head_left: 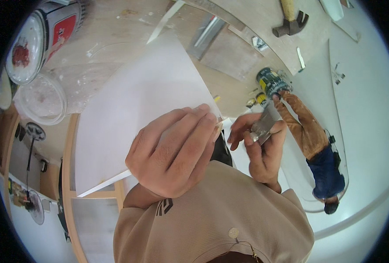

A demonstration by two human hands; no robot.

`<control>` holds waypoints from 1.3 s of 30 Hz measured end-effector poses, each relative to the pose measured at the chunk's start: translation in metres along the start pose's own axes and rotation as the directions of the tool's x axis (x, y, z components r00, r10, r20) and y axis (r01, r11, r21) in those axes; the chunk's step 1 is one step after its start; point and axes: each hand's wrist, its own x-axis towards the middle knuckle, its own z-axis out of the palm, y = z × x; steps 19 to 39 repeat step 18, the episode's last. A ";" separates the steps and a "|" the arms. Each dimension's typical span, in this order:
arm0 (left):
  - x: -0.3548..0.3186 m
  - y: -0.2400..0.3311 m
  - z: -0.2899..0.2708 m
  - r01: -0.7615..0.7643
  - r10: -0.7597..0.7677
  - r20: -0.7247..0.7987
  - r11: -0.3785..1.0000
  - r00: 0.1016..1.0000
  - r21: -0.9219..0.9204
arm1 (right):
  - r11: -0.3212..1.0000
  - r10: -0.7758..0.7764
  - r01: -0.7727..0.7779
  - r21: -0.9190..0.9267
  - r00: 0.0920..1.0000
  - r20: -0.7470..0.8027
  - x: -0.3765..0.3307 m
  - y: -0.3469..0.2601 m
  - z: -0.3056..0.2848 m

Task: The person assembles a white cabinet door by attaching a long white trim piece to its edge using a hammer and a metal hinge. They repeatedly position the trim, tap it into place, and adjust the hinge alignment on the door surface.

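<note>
A large white panel (133, 96) lies at an angle in front of me. My left hand (177, 149) is closed over its right edge, fingers pressed together, and a thin pale brown strip shows at the fingertips. What the thumb does is partly hidden behind the fingers. To the right, just off the panel, my right hand (264, 153) grips a small see-through bottle (266, 122) with a ridged neck. The bottle is tilted, its neck pointing down toward me.
Far left stand a paint bucket (56, 39) and a clear round plastic tub (43, 98). A claw hammer (291, 23) rests on a board at the upper right. Beyond my right hand are a dark green can (271, 81) and another person (326, 175) in a blue top.
</note>
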 end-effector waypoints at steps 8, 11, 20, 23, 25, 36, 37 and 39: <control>0.000 0.000 -0.001 -0.029 0.028 0.012 0.996 1.000 0.083 | 0.820 0.107 -0.063 -0.569 0.993 0.045 -0.017 -0.017 0.005; 0.001 0.004 -0.007 0.021 -0.024 0.049 0.997 0.998 0.071 | 0.772 0.041 0.028 -0.635 0.995 0.094 -0.014 -0.015 0.011; 0.000 -0.002 -0.004 -0.018 0.019 -0.012 0.997 1.000 0.072 | 0.654 -0.089 0.232 -0.720 0.969 0.231 -0.006 -0.020 0.012; 0.000 -0.002 -0.004 -0.018 0.019 -0.012 0.997 1.000 0.072 | 0.654 -0.089 0.232 -0.720 0.969 0.231 -0.006 -0.020 0.012; 0.000 -0.002 -0.004 -0.018 0.019 -0.012 0.997 1.000 0.072 | 0.654 -0.089 0.232 -0.720 0.969 0.231 -0.006 -0.020 0.012; 0.000 -0.002 -0.004 -0.018 0.019 -0.012 0.997 1.000 0.072 | 0.654 -0.089 0.232 -0.720 0.969 0.231 -0.006 -0.020 0.012; 0.000 -0.002 -0.004 -0.018 0.019 -0.012 0.997 1.000 0.072 | 0.654 -0.089 0.232 -0.720 0.969 0.231 -0.006 -0.020 0.012; 0.000 -0.002 -0.004 -0.018 0.019 -0.012 0.997 1.000 0.072 | 0.654 -0.089 0.232 -0.720 0.969 0.231 -0.006 -0.020 0.012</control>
